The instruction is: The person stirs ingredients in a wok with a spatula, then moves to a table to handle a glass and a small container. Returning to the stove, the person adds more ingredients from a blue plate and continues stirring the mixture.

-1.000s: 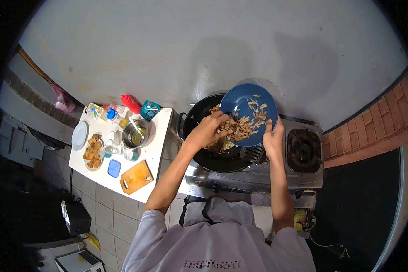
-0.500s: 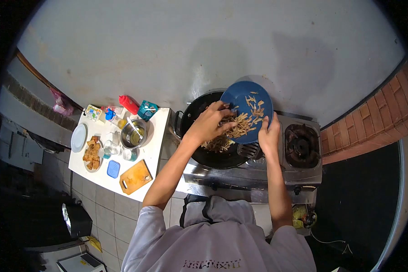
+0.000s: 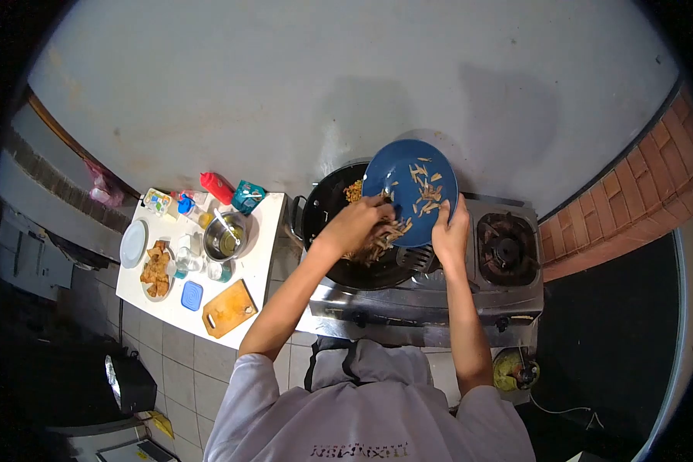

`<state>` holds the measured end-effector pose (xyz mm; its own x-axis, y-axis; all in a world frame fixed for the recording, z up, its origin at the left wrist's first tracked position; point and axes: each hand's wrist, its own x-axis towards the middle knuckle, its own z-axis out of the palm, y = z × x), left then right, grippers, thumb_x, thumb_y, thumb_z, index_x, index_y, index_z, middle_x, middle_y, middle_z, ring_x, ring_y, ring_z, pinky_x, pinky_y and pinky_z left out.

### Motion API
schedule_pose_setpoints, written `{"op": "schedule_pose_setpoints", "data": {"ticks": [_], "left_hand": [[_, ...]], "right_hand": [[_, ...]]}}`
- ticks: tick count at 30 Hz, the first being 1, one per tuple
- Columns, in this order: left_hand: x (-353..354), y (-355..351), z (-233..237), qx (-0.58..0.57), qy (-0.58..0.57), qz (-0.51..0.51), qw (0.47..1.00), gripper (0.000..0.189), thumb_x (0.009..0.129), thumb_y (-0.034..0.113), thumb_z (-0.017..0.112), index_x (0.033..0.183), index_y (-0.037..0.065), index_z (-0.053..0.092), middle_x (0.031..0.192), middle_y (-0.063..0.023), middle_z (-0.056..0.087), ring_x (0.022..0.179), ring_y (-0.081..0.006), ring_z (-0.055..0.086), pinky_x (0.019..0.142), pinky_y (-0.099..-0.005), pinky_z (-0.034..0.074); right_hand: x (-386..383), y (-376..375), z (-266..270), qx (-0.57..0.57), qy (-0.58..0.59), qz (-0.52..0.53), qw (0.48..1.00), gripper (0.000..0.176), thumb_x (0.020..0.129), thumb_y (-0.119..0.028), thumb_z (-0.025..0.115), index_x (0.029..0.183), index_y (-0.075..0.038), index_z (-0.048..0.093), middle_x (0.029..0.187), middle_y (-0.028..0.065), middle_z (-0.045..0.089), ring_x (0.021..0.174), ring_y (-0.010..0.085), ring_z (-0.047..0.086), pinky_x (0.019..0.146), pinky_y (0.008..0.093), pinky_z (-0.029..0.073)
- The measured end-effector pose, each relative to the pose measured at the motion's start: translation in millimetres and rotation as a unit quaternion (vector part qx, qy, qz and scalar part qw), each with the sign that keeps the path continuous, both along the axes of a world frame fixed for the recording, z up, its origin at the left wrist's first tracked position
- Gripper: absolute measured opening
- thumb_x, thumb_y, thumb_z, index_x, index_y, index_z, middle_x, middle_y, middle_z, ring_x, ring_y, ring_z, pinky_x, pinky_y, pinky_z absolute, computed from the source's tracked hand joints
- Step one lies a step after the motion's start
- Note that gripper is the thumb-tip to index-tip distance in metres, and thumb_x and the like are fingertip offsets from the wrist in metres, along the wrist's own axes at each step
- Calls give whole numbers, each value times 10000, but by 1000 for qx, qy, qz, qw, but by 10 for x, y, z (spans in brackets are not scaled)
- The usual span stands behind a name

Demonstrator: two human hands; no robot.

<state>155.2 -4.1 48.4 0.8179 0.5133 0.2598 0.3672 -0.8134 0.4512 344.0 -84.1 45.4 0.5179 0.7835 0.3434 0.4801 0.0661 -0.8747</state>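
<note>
Over the black wok [image 3: 313, 221], a blue plate [image 3: 406, 165] is tilted, its left part above the pan. My right hand [image 3: 450, 233] grips the plate's right lower rim. Scattered light-brown strips [image 3: 427, 192] lie on the plate. At the plate's left edge, my left hand [image 3: 360, 223] has its fingers curled in against the strips, above the wok. More strips and some yellow-orange food [image 3: 353, 191] show inside the wok. A slotted black spatula [image 3: 415, 259] rests at the wok's lower right, partly beneath the plate.
A second burner [image 3: 506, 250] is on the right of the steel stove. On the white table at left are a metal bowl [image 3: 225, 234] with a spoon, a plate of fried food [image 3: 156, 273], a cutting board [image 3: 229, 309], a blue lid [image 3: 192, 295], a red bottle [image 3: 217, 187] and jars.
Many strips have left the plate toward the wok, leaving fewer on it. My left hand has curled its fingers, which were spread before. The plate has shifted slightly left.
</note>
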Motion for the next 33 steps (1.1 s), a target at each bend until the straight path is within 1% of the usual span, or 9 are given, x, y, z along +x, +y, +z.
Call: {"op": "schedule_pose_setpoints", "data": {"ticks": [4,6,8,12,15,21,24,30,33], "left_hand": [[-164,33,225,-83,32,27,996,345,849,227,674,1135,52,593,1081,-182,576,1031,-386,557,881,-451,467],[-86,11,294,33,-21,98,994,383,849,279,674,1147,52,592,1101,-197,565,1056,-388,549,883,-446,465],[73,-9,291,11,-72,51,996,435,866,315,654,1187,38,558,1163,-209,516,1085,-381,524,918,-440,441],[197,-99,77,100,35,98,990,528,863,366,646,1265,61,488,1186,-202,483,1106,-412,487,933,-471,424],[121,-83,-53,74,96,129,984,487,870,290,648,1266,63,476,1189,-193,490,1106,-399,495,928,-451,435],[-95,-27,113,-170,67,40,982,320,840,171,675,1119,44,586,1186,-172,506,1104,-382,507,927,-421,447],[59,-138,229,22,-43,82,995,400,818,224,701,1152,46,573,1188,-185,495,1098,-401,506,943,-435,436],[2,-79,76,-17,-16,54,998,365,767,115,693,1106,47,574,1086,-177,503,1067,-393,527,935,-452,442],[-183,-63,110,-142,31,24,989,295,736,1,682,1021,41,616,1041,-148,568,1083,-357,549,918,-441,461]], "right_hand": [[-25,-78,138,-16,38,-2,999,245,966,-72,381,1134,61,501,988,245,630,931,396,631,810,434,470],[-46,-80,141,-6,37,0,999,241,966,-69,382,1134,58,500,979,243,631,923,390,633,803,430,471],[-66,-86,162,5,35,4,999,238,965,-66,383,1133,55,499,970,241,632,916,384,636,796,426,473],[-111,-69,146,14,12,3,1000,222,959,-56,389,1116,51,503,963,242,634,918,385,638,795,425,472],[-108,-71,125,9,2,-15,1000,221,957,-54,392,1111,54,508,966,244,636,932,391,635,801,429,471],[-68,-102,112,-3,32,-8,999,234,958,-62,399,1127,62,502,944,258,639,909,414,639,777,444,476],[-102,-89,79,7,15,-36,999,233,959,-62,398,1133,58,497,930,263,642,890,414,646,759,447,480],[-139,-126,198,9,20,2,1000,238,961,-60,397,1136,70,493,917,266,644,885,411,649,749,441,485],[-126,-108,165,16,-4,-14,1000,238,961,-54,392,1137,73,492,913,260,647,870,413,651,743,437,486]]}}
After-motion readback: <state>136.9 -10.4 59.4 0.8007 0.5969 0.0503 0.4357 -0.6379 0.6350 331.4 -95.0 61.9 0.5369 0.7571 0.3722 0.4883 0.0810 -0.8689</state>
